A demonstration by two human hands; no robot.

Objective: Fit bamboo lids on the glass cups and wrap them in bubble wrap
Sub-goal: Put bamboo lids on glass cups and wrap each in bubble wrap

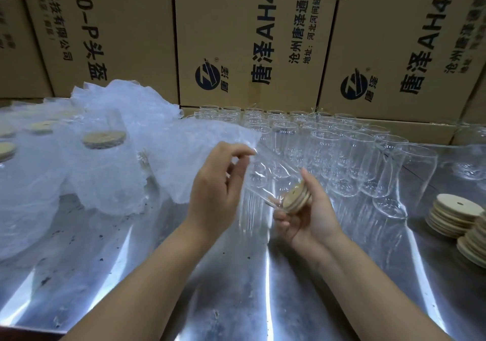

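My right hand (307, 217) grips a clear glass cup (265, 180) lying on its side, with a round bamboo lid (295, 199) fitted on the end in my palm. My left hand (218, 183) pinches the corner of a bubble wrap sheet (202, 151) just above the cup's far end. Several bare glass cups (342, 151) stand in rows behind. Loose bamboo lids (453, 215) are stacked at the right. Cups with lids on, wrapped in bubble wrap (102, 141), stand at the left.
The work surface is a shiny metal table (236, 275) with dark specks. Large printed cardboard boxes (249, 38) form a wall right behind the cups. A heap of bubble wrap (126, 104) covers the back left.
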